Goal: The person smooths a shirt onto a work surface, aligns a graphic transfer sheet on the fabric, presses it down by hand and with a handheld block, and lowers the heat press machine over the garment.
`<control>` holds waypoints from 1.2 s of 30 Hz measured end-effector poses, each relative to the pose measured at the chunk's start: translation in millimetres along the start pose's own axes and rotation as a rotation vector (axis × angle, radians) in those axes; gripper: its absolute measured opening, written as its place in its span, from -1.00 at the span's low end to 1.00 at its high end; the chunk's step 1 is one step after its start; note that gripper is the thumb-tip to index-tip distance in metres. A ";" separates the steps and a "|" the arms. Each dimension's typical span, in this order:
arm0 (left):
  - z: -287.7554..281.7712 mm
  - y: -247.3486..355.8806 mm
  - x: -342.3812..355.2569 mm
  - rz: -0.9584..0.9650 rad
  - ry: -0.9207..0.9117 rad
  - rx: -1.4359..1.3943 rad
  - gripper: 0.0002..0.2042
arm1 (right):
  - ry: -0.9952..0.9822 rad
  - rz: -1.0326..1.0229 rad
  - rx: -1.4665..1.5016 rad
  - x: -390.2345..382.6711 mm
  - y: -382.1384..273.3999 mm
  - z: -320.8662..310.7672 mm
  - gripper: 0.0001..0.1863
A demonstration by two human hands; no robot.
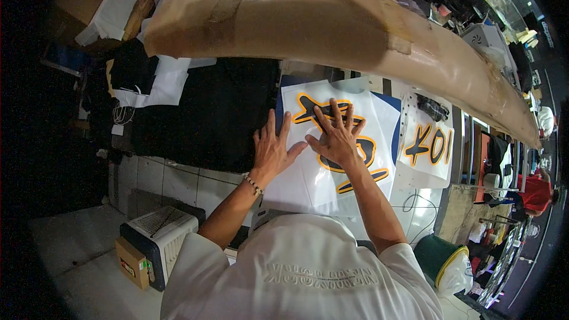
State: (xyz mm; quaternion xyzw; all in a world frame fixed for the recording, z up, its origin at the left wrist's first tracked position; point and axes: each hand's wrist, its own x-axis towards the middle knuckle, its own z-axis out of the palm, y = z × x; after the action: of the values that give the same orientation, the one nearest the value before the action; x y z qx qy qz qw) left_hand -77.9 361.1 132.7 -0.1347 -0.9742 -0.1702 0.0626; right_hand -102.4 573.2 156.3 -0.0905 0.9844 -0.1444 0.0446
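A transparent sheet carrying a large black graphic with orange outline (367,154) lies on white paper (284,181), over a dark blue board (388,106). My left hand (272,148) rests with fingers spread on the paper's left side, left of the graphic. My right hand (339,136) lies palm down on the graphic, fingers spread, covering part of it. To the right lies another sheet (443,172) with black, orange-edged lettering, a dark crumpled item (432,106) above it.
A long wrapped brown padded bar (314,24) spans above the worktop. Black fabric (195,112) lies left, a cardboard box (95,6) top left. Below are a white appliance (160,231) and a green bin (432,255). A person in red (533,195) is far right.
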 end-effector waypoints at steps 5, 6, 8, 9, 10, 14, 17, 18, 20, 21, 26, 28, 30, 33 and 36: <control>-1.4 0.0 1.5 -0.005 -0.017 -0.012 -0.10 | 0.024 -0.012 -0.004 0.5 0.0 1.1 -0.09; -2.2 0.3 2.3 -0.009 -0.028 -0.024 -0.10 | 0.015 -0.010 0.002 0.7 0.1 0.2 -0.09; -1.5 -1.0 2.2 0.000 -0.013 -0.018 -0.11 | 0.010 -0.008 0.008 0.8 -0.6 -2.1 -0.09; -0.3 -2.3 2.7 0.009 0.001 -0.013 -0.12 | 0.002 -0.001 0.010 0.8 -1.5 -3.2 -0.09; 0.6 -2.9 2.5 0.013 0.005 -0.012 -0.12 | -0.006 0.007 0.011 0.6 -2.3 -4.1 -0.10; -12.0 -0.4 20.3 -0.001 0.078 -0.061 -0.29 | 0.010 0.028 0.012 -0.3 1.8 -2.7 -0.09; -6.4 -17.4 48.1 -0.037 0.123 -0.370 -0.46 | -0.012 0.038 0.039 -0.9 -8.1 -10.7 -0.09; 2.9 -24.1 63.3 -0.070 0.110 -0.707 -0.54 | -0.005 0.042 0.037 -0.9 -7.3 -10.3 -0.09; 11.0 -31.7 89.5 -0.265 -0.035 -1.026 -0.67 | 0.012 0.023 0.013 -1.1 -6.0 -6.4 -0.10; 9.5 -36.7 102.8 -0.452 -0.266 -1.433 -0.71 | 0.005 0.035 0.015 -1.3 -5.3 -9.2 -0.10; 66.6 -86.0 108.3 -0.357 -0.469 -2.454 -0.64 | 0.102 -0.063 -0.005 0.5 -9.8 -3.2 -0.14; 53.0 -63.9 113.0 -0.414 -0.412 -2.447 -0.60 | 0.155 -0.070 0.156 -1.1 5.7 7.4 -0.21; 35.9 -51.8 114.9 -0.512 -0.305 -2.401 -0.59 | 0.151 -0.101 0.163 1.9 11.7 7.5 -0.26; 21.6 -43.6 115.1 -0.698 -0.351 -2.287 -0.65 | 0.190 -0.170 0.204 1.8 6.2 2.8 -0.38; 12.8 -36.5 113.7 -0.851 -0.444 -2.186 -0.60 | 0.252 -0.234 0.281 3.3 6.3 4.3 -0.51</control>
State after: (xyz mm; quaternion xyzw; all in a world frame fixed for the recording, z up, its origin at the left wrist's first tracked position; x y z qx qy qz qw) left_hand -197.9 360.0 128.3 0.1905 -0.2693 -0.8894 -0.3166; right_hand -106.2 577.2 150.2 -0.1784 0.9351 -0.2945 -0.0839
